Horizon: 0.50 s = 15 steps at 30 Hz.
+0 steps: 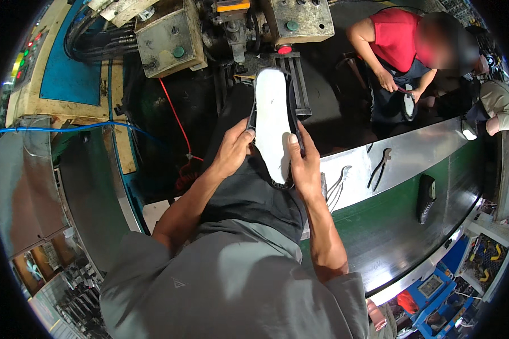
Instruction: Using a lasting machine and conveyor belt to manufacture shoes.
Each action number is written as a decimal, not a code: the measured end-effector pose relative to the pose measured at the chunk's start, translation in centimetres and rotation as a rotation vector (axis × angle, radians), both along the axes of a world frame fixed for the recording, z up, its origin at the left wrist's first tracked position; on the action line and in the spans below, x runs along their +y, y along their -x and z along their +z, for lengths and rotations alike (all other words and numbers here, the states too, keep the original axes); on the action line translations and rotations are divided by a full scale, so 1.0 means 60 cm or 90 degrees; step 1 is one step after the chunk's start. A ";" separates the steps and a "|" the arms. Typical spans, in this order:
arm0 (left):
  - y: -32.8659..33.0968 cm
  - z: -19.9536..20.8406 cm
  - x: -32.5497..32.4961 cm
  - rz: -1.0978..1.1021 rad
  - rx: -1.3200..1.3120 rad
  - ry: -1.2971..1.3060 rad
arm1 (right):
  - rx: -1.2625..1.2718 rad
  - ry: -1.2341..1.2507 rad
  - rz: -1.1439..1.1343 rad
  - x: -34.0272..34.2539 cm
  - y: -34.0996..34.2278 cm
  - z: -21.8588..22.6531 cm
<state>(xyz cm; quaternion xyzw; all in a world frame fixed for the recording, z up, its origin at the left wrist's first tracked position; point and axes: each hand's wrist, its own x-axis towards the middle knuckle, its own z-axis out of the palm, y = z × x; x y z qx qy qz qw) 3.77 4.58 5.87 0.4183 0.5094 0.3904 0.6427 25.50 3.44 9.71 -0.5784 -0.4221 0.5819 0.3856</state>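
The shirt is grey, with short, loose sleeves. A small, pale triangle mark sits on its front. The pants are black. The left hand, right hand and forearms are bare.

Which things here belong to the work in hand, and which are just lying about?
Work in hand:
- white-faced shoe
- left fingers and right fingers, holding its sides

Apparently just lying about:
- dark pliers on the metal ledge
- silvery hand tool beside them
- dark shoe on the green belt

shoe between left hand and right hand; pliers on ledge at right; second shoe on belt
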 end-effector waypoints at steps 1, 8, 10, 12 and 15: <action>-0.007 -0.013 -0.003 0.001 -0.003 0.003 | -0.167 -0.143 0.026 -0.012 -0.002 -0.015; 0.000 -0.010 -0.006 -0.042 -0.194 0.146 | -0.667 -0.273 0.355 -0.066 -0.005 0.009; -0.006 0.009 0.028 -0.078 -0.121 0.125 | -0.667 -0.255 0.359 -0.070 -0.014 -0.011; -0.020 -0.012 0.070 -0.040 0.186 -0.074 | -0.690 -0.318 0.325 -0.087 -0.015 -0.029; -0.017 -0.066 0.164 0.079 0.274 -0.255 | -0.721 -0.378 0.323 -0.109 -0.008 -0.049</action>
